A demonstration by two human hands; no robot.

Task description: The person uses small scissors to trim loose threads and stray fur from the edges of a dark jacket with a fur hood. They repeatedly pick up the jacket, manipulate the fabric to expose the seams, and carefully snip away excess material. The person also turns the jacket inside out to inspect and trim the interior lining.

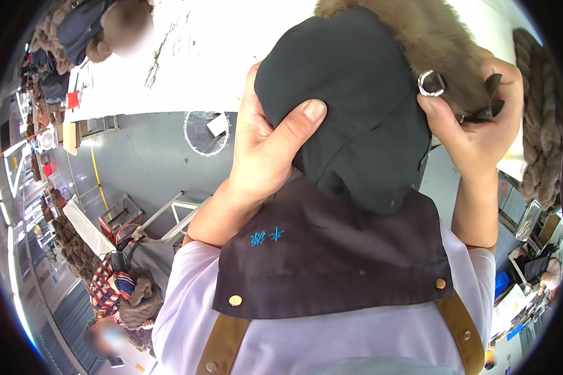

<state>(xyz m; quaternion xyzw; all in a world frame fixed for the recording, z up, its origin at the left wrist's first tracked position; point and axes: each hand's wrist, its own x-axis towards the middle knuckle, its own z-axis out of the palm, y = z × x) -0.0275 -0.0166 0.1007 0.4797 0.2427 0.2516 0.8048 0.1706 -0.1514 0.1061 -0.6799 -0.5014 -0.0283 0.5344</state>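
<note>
Before my chest I hold up a piece of brown fur (pixel 431 33) with a smooth dark cloth side (pixel 342 61), probably a lining, facing me. My left hand (pixel 277 140) grips the cloth's left edge, its thumb pressed on the front and the fingers behind. Along the right side, my right hand (pixel 474 126) pinches the fur edge. At my right thumb's tip sits a silver metal ring (pixel 431 84) with something black in it. Small black pieces (pixel 495 96) show between that hand's fingers; what they are I cannot tell. A seam or crease crosses the cloth diagonally.
Beyond my hands lies a white worktable (pixel 206 56) with dark thread scraps. A clear-lined round bin (pixel 206 133) stands below its edge. Brown fur strips (pixel 542 117) hang at right. A person in a checked sleeve (pixel 105 290) holds fur at lower left; another person is at upper left.
</note>
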